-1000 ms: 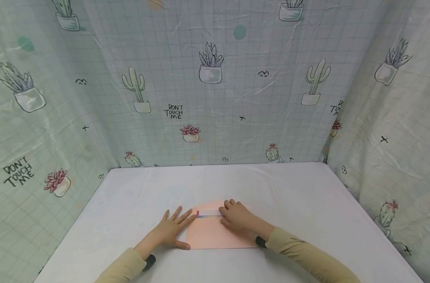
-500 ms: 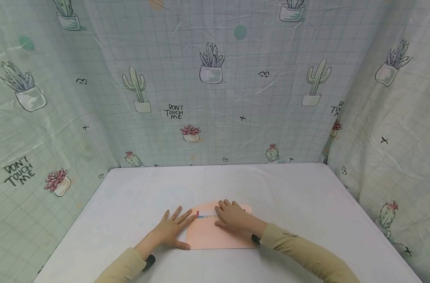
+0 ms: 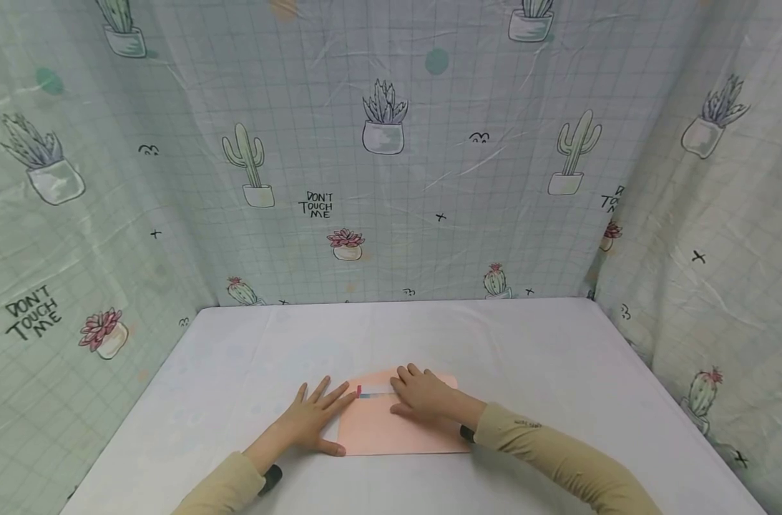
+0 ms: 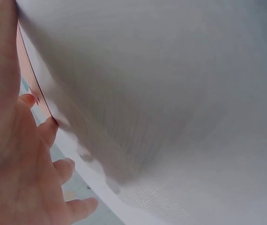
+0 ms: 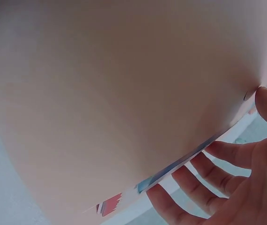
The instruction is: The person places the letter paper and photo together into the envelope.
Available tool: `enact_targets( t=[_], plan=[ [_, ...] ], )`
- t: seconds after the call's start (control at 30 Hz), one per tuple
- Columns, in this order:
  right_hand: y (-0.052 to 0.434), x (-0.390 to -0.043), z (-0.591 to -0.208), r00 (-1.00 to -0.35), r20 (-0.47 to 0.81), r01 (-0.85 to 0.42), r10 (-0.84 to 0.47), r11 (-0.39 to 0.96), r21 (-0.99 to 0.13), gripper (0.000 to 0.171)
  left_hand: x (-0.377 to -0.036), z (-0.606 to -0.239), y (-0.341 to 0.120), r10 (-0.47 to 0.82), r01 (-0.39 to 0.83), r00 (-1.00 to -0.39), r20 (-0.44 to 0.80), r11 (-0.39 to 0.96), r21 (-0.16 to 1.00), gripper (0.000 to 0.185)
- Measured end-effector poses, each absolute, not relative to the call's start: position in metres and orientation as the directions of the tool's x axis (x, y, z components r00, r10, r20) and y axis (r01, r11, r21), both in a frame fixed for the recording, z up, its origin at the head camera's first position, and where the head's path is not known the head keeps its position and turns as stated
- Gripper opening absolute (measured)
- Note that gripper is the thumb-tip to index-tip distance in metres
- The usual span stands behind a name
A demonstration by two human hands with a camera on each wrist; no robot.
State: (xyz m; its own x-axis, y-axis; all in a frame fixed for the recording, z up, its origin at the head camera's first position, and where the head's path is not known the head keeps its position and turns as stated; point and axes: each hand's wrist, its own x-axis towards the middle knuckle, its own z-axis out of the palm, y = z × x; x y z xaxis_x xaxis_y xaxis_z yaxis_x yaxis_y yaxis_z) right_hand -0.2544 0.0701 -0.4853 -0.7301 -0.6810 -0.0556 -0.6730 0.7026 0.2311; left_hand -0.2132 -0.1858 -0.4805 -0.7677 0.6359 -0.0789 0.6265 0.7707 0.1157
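Note:
A peach-coloured envelope (image 3: pixel 378 431) lies on the table with its flap side away from me. From its opening shows a narrow strip of a white and blue printed sheet (image 3: pixel 375 391) with a red end; the rest is hidden. My left hand (image 3: pixel 308 420) rests spread at the envelope's left side, thumb at the near corner and fingertips at the left edge. Lying over the opening, my right hand (image 3: pixel 423 395) covers part of the sheet. In the right wrist view its fingertips touch the sheet's edge (image 5: pixel 180 161), and the thumb touches the envelope.
A white-covered table (image 3: pixel 268 343) extends around the envelope. Behind it and on both sides hangs a pale curtain (image 3: pixel 429 172) printed with cacti. A dark wrist device (image 3: pixel 271 479) sits under each forearm.
My right hand has shifted slightly left along the opening, covering more of the sheet and baring the flap's right corner. It stays there over the last half second. My left hand has not moved.

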Motion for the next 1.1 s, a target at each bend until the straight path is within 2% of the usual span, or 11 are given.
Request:
enact_targets(
  t=[0.4, 1.1],
  plan=[
    [0.070, -0.249, -0.483, -0.729, -0.051, -0.676, -0.682, 0.707, 0.206, 0.053, -0.215, -0.483, -0.185, 0.623, 0.617, -0.778, -0.083, 0.782, 0.087, 0.096],
    [0.075, -0.237, -0.482, -0.670, -0.036, -0.726, -0.741, 0.645, 0.241, 0.047, -0.211, -0.477, -0.182, 0.608, 0.605, -0.789, -0.089, 0.794, 0.064, 0.096]
  ],
)
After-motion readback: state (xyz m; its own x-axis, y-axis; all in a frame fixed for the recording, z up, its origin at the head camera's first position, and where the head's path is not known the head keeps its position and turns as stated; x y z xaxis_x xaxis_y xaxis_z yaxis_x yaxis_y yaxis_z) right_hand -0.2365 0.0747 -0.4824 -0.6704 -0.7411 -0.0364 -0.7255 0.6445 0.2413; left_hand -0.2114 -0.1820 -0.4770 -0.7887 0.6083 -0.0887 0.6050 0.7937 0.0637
